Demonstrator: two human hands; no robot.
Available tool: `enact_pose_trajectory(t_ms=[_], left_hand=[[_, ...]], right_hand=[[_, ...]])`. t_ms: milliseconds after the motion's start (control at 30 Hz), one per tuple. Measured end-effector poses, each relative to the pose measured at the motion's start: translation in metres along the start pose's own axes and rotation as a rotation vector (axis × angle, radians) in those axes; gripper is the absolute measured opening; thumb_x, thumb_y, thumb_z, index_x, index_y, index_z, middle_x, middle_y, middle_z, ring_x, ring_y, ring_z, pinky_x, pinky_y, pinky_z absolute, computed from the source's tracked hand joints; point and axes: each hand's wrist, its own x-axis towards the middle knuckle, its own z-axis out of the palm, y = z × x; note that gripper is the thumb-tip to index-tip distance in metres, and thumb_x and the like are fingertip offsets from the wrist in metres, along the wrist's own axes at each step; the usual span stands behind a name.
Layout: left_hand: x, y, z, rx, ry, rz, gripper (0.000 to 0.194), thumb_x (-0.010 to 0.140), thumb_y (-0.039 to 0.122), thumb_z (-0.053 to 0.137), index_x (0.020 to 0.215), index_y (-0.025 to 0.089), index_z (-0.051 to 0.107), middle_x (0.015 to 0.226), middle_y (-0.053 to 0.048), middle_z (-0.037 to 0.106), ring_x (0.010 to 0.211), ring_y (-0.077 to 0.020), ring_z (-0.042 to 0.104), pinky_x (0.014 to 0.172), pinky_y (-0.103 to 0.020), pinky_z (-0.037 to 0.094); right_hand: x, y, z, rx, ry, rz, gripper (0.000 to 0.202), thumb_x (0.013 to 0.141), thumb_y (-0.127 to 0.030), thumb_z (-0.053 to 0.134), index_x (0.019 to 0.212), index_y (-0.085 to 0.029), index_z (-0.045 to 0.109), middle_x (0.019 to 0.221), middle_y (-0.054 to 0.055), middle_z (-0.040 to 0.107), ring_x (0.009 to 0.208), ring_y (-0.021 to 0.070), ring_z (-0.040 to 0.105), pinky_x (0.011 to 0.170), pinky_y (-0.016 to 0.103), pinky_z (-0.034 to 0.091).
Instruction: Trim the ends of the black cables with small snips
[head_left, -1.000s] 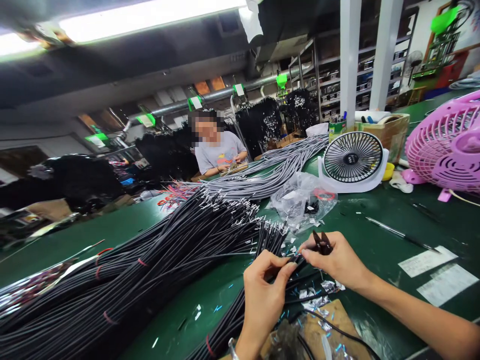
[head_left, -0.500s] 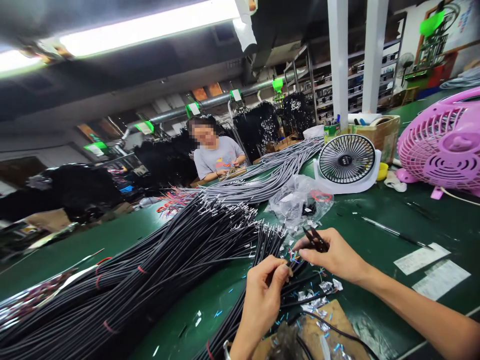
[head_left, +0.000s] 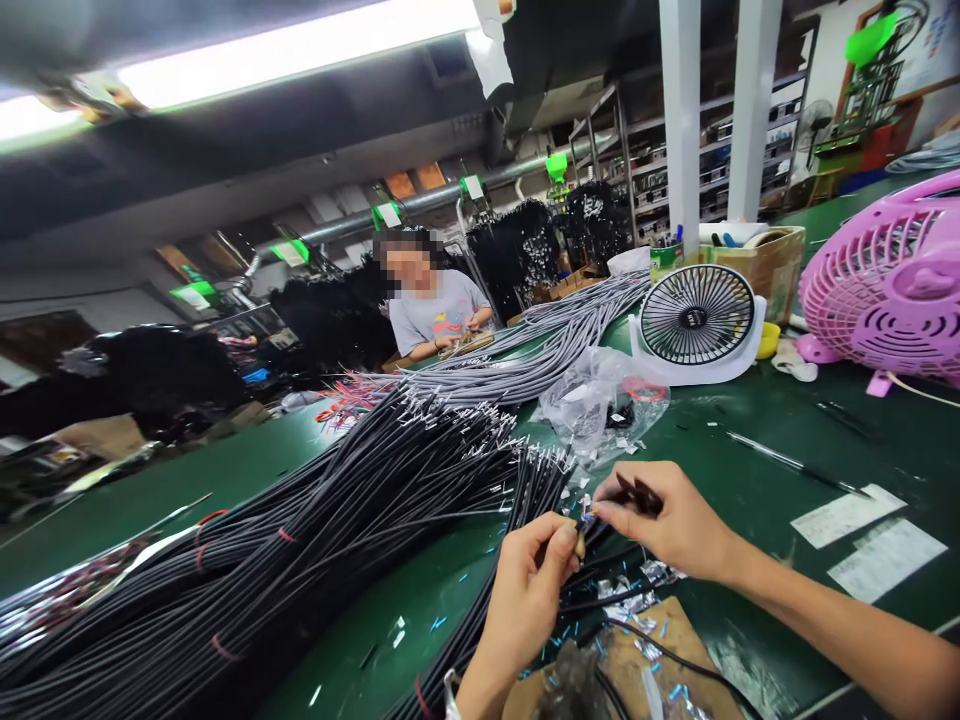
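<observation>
My left hand (head_left: 529,580) pinches the end of a black cable between thumb and forefinger. Thin coloured wires (head_left: 586,509) stick out of that end. My right hand (head_left: 667,520) has its thumb and fingertip closed on these wires, close to the left fingertips. Tucked in the same hand is a dark two-pronged tool (head_left: 637,493), its exact kind unclear. A bundle of black cables (head_left: 525,500) with stripped ends lies just beyond my hands. Under them are scraps of foil (head_left: 630,600), blue bits of insulation and a worn brown board (head_left: 675,640).
A large stack of black cables (head_left: 285,540) fills the left, with grey cables (head_left: 517,370) behind it. A plastic bag (head_left: 592,400), a white fan (head_left: 697,320), a pink fan (head_left: 892,290), a pen (head_left: 795,464) and paper slips (head_left: 885,560) lie around. A person (head_left: 439,310) sits opposite.
My right fingertips have closed in on the coloured wires, which were fanned out before and now show as a narrower bunch. My left hand keeps its pinch, nearly still.
</observation>
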Motion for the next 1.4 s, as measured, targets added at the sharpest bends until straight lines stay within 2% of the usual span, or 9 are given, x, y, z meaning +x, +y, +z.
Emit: enact_pose_trajectory(t_ms=[133, 233, 433, 533, 700, 1000, 1200, 1300, 1400], left_hand=[[0.003, -0.004, 0.004, -0.07, 0.025, -0.071, 0.04, 0.084, 0.047, 0.048, 0.063, 0.014, 0.047, 0.055, 0.004, 0.037, 0.049, -0.0063, 0.027, 0.045, -0.02, 0.02], [0.004, -0.005, 0.006, -0.091, 0.061, -0.081, 0.039, 0.082, 0.048, 0.051, 0.065, 0.013, 0.048, 0.053, 0.005, 0.036, 0.047, -0.0055, 0.025, 0.044, -0.019, 0.019], [0.003, -0.003, 0.003, -0.124, 0.116, -0.032, 0.039, 0.082, 0.048, 0.05, 0.065, 0.013, 0.049, 0.054, 0.005, 0.037, 0.047, -0.0053, 0.026, 0.043, -0.019, 0.019], [0.003, -0.004, 0.002, -0.094, 0.112, 0.007, 0.037, 0.082, 0.045, 0.052, 0.066, 0.012, 0.051, 0.054, 0.004, 0.037, 0.048, -0.0058, 0.028, 0.044, -0.019, 0.021], [0.004, -0.006, 0.003, -0.086, 0.103, 0.027, 0.032, 0.08, 0.042, 0.056, 0.067, 0.012, 0.053, 0.055, 0.004, 0.04, 0.051, -0.0067, 0.031, 0.048, -0.019, 0.025], [0.002, -0.001, 0.004, 0.014, 0.207, 0.035, 0.027, 0.076, 0.035, 0.061, 0.063, 0.013, 0.051, 0.057, 0.003, 0.044, 0.053, -0.0079, 0.036, 0.05, -0.019, 0.029], [0.0, -0.001, 0.004, 0.03, 0.202, 0.069, 0.025, 0.077, 0.033, 0.062, 0.065, 0.013, 0.054, 0.06, 0.002, 0.048, 0.056, -0.0082, 0.039, 0.051, -0.018, 0.032], [0.0, -0.002, 0.004, -0.075, 0.155, 0.043, 0.022, 0.079, 0.035, 0.061, 0.086, 0.014, 0.058, 0.077, -0.002, 0.055, 0.058, -0.0081, 0.042, 0.048, -0.017, 0.033], [-0.002, -0.003, 0.005, -0.187, 0.095, 0.052, 0.041, 0.082, 0.036, 0.057, 0.12, 0.021, 0.048, 0.095, -0.006, 0.053, 0.058, -0.0082, 0.042, 0.044, -0.017, 0.032]], right_hand=[[-0.012, 0.007, 0.009, -0.431, 0.165, -0.626, 0.017, 0.085, -0.01, 0.05, 0.098, -0.008, 0.061, 0.072, 0.007, 0.063, 0.062, 0.0131, 0.057, 0.053, 0.024, 0.043], [-0.019, 0.01, 0.016, -0.526, 0.134, -0.718, 0.019, 0.085, -0.01, 0.048, 0.101, -0.006, 0.058, 0.068, 0.007, 0.063, 0.059, 0.0145, 0.057, 0.051, 0.026, 0.043], [-0.01, 0.001, 0.014, -0.236, 0.254, -0.111, 0.013, 0.084, -0.019, 0.052, 0.082, -0.015, 0.064, 0.068, 0.003, 0.06, 0.057, 0.0115, 0.053, 0.053, 0.024, 0.041], [-0.002, -0.003, 0.009, -0.026, 0.116, 0.139, 0.019, 0.084, -0.027, 0.053, 0.091, -0.015, 0.065, 0.077, 0.004, 0.063, 0.066, 0.0134, 0.055, 0.058, 0.024, 0.043], [0.002, -0.005, 0.008, 0.243, -0.127, 0.214, 0.025, 0.084, -0.032, 0.052, 0.092, -0.012, 0.063, 0.079, 0.003, 0.062, 0.073, 0.0148, 0.055, 0.065, 0.025, 0.042], [0.0, -0.01, 0.002, -0.05, -0.027, 0.133, 0.02, 0.083, -0.028, 0.053, 0.069, -0.014, 0.058, 0.064, -0.001, 0.052, 0.06, 0.0108, 0.044, 0.056, 0.024, 0.034], [0.0, -0.006, 0.003, 0.249, -0.09, 0.338, 0.016, 0.073, -0.028, 0.061, 0.067, -0.013, 0.059, 0.055, -0.005, 0.043, 0.051, 0.0074, 0.036, 0.047, 0.021, 0.028], [-0.001, -0.002, 0.007, 0.465, -0.123, 0.49, 0.02, 0.07, -0.032, 0.063, 0.075, -0.013, 0.062, 0.05, -0.008, 0.038, 0.043, 0.0048, 0.029, 0.041, 0.02, 0.022], [-0.002, 0.0, 0.011, 0.681, -0.171, 0.588, 0.023, 0.069, -0.035, 0.066, 0.076, -0.013, 0.061, 0.047, -0.01, 0.034, 0.039, 0.0026, 0.022, 0.037, 0.019, 0.014]])
